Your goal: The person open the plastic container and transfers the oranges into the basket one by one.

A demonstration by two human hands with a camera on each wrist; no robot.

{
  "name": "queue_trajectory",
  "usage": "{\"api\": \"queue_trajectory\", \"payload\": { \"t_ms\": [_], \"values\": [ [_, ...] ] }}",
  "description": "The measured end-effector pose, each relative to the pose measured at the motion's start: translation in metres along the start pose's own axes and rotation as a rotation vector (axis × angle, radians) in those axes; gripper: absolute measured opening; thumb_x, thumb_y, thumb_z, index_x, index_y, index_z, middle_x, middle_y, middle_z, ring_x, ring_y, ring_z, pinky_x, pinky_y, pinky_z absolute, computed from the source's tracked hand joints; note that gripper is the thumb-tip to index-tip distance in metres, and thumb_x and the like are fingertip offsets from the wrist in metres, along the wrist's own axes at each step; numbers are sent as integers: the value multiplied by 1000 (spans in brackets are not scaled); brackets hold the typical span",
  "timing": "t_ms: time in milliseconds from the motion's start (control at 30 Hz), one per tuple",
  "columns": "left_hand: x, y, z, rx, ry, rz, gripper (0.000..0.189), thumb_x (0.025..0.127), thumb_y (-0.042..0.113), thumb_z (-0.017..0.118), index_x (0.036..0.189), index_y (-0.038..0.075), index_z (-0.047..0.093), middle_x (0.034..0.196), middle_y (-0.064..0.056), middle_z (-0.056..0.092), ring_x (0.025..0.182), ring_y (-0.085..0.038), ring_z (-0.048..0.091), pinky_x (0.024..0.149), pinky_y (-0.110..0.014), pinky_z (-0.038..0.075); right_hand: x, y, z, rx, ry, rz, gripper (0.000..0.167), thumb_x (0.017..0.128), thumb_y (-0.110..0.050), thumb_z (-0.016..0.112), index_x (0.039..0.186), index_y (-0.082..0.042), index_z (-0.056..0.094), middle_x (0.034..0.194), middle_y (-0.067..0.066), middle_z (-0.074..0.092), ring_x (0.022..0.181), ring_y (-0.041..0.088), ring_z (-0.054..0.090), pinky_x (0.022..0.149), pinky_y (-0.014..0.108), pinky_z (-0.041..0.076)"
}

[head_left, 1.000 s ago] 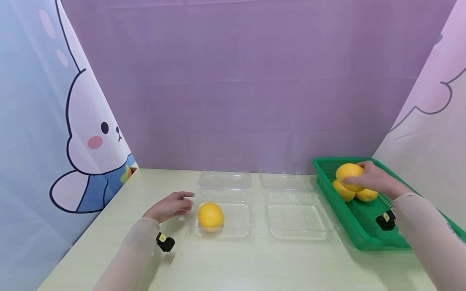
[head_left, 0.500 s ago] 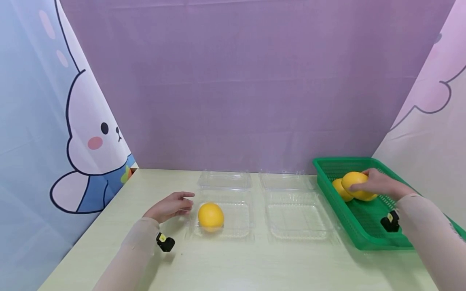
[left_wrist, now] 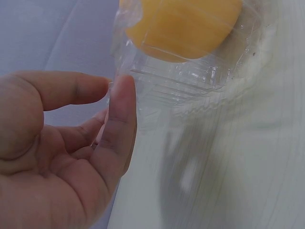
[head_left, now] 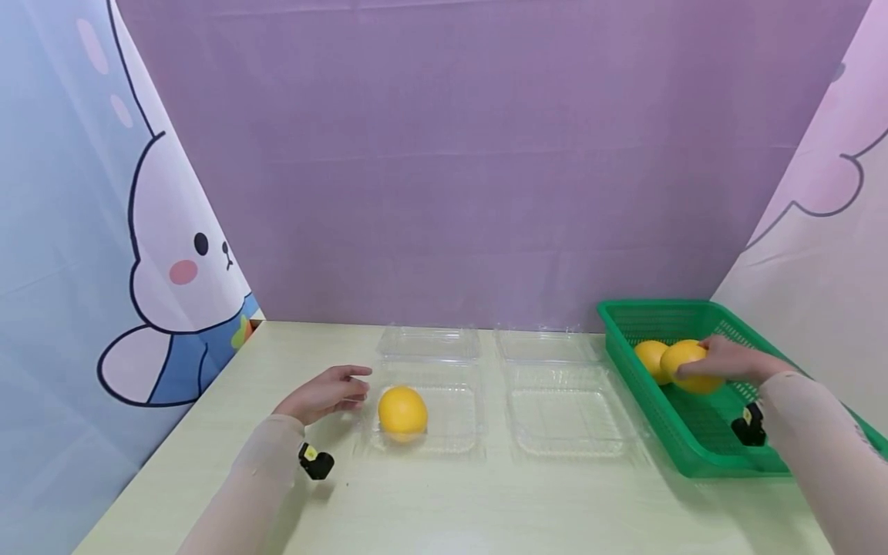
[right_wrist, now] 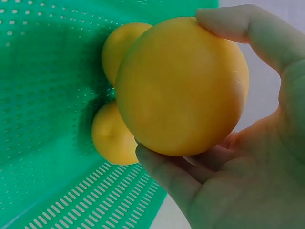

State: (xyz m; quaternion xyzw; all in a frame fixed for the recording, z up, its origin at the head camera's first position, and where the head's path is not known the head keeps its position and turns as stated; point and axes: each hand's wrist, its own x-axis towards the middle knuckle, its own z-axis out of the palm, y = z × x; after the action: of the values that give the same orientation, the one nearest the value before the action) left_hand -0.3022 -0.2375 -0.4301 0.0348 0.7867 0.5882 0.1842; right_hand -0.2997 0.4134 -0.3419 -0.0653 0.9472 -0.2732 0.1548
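My right hand holds a round yellow orange inside the green basket, thumb on one side and fingers on the other. Two more oranges sit behind it in the right wrist view. At the left, a single orange lies in a clear plastic clamshell box whose lid is folded back. My left hand stays at that box's left edge. In the left wrist view its thumb and fingers are loosely extended, fingertips right at the clear rim.
A second clear clamshell box, lid open toward the back, stands between the first box and the basket. The pale tabletop runs to a purple cloth behind. Printed cloths flank both sides.
My right hand has moved down and slightly right with the orange, bringing it lower among the others in the basket. The left hand and the boxes stay where they were.
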Motion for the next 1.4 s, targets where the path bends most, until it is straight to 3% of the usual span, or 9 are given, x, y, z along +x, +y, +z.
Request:
{"api": "queue_trajectory", "payload": {
  "t_ms": [167, 533, 900, 1233, 1400],
  "values": [
    [0, 1, 0, -5, -1, 1, 52, 102, 9, 54, 149, -6, 37, 131, -24, 47, 110, -33, 53, 91, -35, 55, 3, 3, 3, 72, -71, -6, 26, 91, -27, 64, 92, -2, 58, 75, 6, 55, 67, 18, 52, 62, 31, 47],
    [0, 0, 1, -7, 0, 0, 52, 102, 8, 54, 148, -6, 37, 131, -25, 48, 111, -34, 53, 91, -35, 55, 5, 9, 8, 115, -167, 44, 24, 90, -24, 63, 95, -1, 57, 78, 6, 57, 69, 18, 55, 64, 30, 51],
    [-1, 2, 0, 4, 1, -2, 52, 102, 10, 54, 149, -6, 37, 129, -24, 48, 109, -33, 53, 92, -35, 54, 2, 3, 10, 46, -147, 123, 44, 88, -31, 64, 104, 5, 44, 95, 13, 45, 80, 23, 49, 69, 33, 47],
    [-1, 2, 0, 1, 5, -9, 52, 102, 10, 54, 149, -6, 37, 127, -23, 50, 105, -30, 54, 92, -35, 54, 6, 7, 17, -36, -156, 163, 32, 86, -35, 65, 87, -4, 56, 80, 6, 53, 66, 15, 49, 58, 23, 44],
    [-1, 1, 0, -2, 2, -4, 52, 102, 10, 54, 149, -6, 37, 128, -23, 49, 108, -32, 53, 92, -35, 54, 11, 16, 22, -73, -159, 180, 31, 86, -38, 65, 82, -8, 58, 77, 5, 55, 67, 16, 52, 60, 26, 47]
  ]
}}
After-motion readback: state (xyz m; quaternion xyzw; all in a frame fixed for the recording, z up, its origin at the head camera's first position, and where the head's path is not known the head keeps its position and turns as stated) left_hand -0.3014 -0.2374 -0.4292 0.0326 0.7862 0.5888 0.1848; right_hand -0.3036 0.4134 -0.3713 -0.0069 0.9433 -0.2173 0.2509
